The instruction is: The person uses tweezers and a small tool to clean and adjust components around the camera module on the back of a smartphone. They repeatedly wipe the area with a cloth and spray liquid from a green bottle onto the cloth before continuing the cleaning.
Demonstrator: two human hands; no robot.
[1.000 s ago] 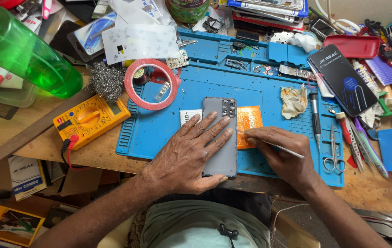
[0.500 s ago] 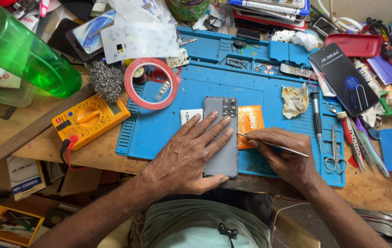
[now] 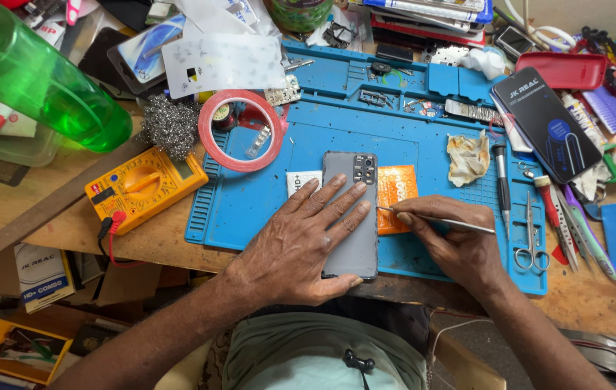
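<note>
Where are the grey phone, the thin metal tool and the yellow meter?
grey phone [image 3: 357, 167]: head view, on its back by the camera block.
thin metal tool [image 3: 460, 224]: head view, on the bare shaft.
yellow meter [image 3: 145, 185]: head view, on its dial.

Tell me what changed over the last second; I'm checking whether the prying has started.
The right hand has slid its thin metal tool left: the tip, earlier over the orange packet, now meets the right edge of the grey phone. The left hand stays flat on the phone's back. Phone, blue mat, yellow multimeter and tape ring have not shifted.
</note>
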